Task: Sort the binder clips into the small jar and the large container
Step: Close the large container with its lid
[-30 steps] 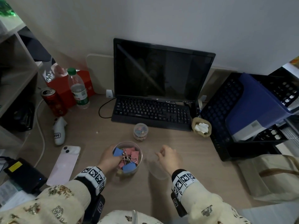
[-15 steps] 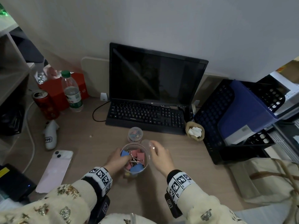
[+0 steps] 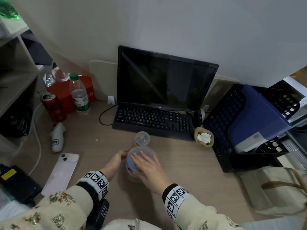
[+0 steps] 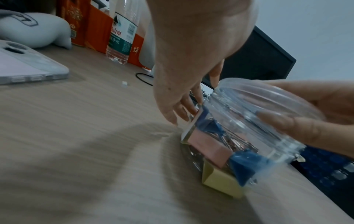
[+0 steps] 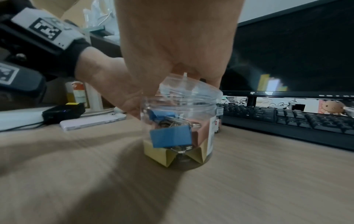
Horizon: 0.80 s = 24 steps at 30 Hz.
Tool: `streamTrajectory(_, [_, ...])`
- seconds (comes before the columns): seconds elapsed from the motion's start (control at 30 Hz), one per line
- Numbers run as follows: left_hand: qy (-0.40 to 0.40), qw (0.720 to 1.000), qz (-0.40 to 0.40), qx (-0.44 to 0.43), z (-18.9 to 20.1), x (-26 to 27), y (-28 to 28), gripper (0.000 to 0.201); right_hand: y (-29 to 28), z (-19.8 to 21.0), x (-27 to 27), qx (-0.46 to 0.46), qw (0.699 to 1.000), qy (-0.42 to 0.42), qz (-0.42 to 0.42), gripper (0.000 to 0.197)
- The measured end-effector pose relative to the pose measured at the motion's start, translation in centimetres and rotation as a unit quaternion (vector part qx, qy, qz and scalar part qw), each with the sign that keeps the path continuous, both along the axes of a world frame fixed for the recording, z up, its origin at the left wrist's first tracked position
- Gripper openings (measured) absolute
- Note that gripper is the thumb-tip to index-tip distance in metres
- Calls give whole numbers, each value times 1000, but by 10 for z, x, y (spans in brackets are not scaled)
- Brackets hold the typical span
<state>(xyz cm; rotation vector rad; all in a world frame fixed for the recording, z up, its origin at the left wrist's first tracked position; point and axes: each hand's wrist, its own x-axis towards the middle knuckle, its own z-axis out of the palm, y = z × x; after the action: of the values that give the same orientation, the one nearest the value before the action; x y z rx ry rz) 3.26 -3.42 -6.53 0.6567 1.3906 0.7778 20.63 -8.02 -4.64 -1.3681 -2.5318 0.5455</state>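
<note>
The large clear container stands on the desk in front of me. Blue binder clips, pink ones and yellow ones fill it. My left hand holds its left side, fingertips against the wall. My right hand is over the top and grips the clear lid, which sits tilted on the container's mouth. The small jar, lid on and with small coloured clips inside, stands just behind, near the keyboard.
Behind the jars are a black keyboard and monitor. A pink phone and a white controller lie to the left, by a water bottle and red can. A black crate stands right.
My right hand took the clear lid from the desk at the right and carried it left onto the large container. The left hand stayed on the container's side.
</note>
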Motion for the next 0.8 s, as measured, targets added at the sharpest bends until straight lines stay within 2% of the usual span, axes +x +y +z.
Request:
streamTrajectory(0.13, [27, 997, -52, 48, 4, -2, -2, 39, -3, -8, -2, 30, 999, -9, 21, 66])
streamTrajectory(0.27, [79, 984, -117, 108, 17, 3, 3, 31, -4, -7, -1, 39, 999, -19, 18, 67])
streamTrajectory(0.33, [97, 982, -115, 115, 14, 5, 6, 37, -6, -8, 0, 25, 999, -33, 28, 67])
streamTrajectory(0.43, [101, 985, -89, 109, 14, 9, 6, 34, -9, -8, 2, -3, 998, -47, 35, 73])
streamTrajectory(0.5, [95, 986, -77, 112, 18, 12, 3, 35, -9, -5, 1, -5, 999, -23, 26, 68])
streamTrajectory(0.57, [110, 981, -74, 138, 21, 12, 3, 39, -7, -4, 2, 13, 999, 39, -1, 55])
streamTrajectory(0.67, [200, 952, -102, 209, 28, 12, 5, 46, 3, -9, 4, 91, 986, 105, -89, 40])
streamTrajectory(0.8, [340, 866, -186, 315, 27, 24, 3, 46, 20, -5, 4, 45, 980, 55, -184, 64])
